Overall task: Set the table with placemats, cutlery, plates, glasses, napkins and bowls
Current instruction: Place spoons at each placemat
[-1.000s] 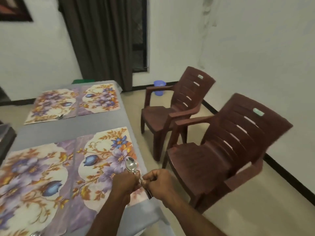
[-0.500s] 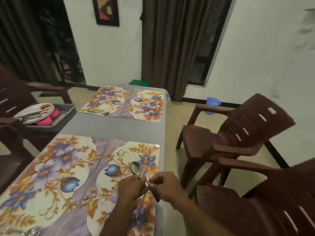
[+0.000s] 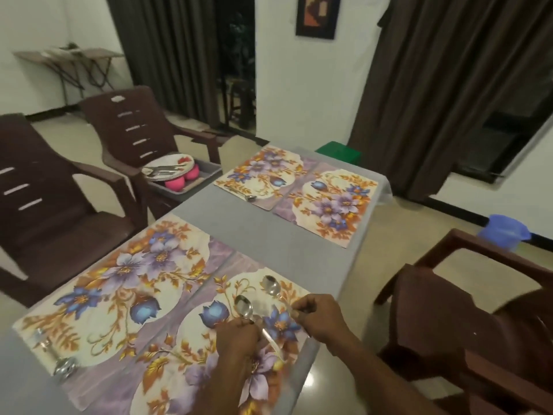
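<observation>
The left hand has a grip on one spoon by its handle; the right hand pinches a second spoon, its bowl ahead of that grip. Both hover over the near placemat, close to the counter edge. A loose pinch could let a spoon slide toward the edge just right of the grip and drop to the floor.

Bare grey table strip mid-frame gives plenty of room to pass between the placemats. Lower right is boxed in by a brown chair; tray crowds the table's upper-left edge
</observation>
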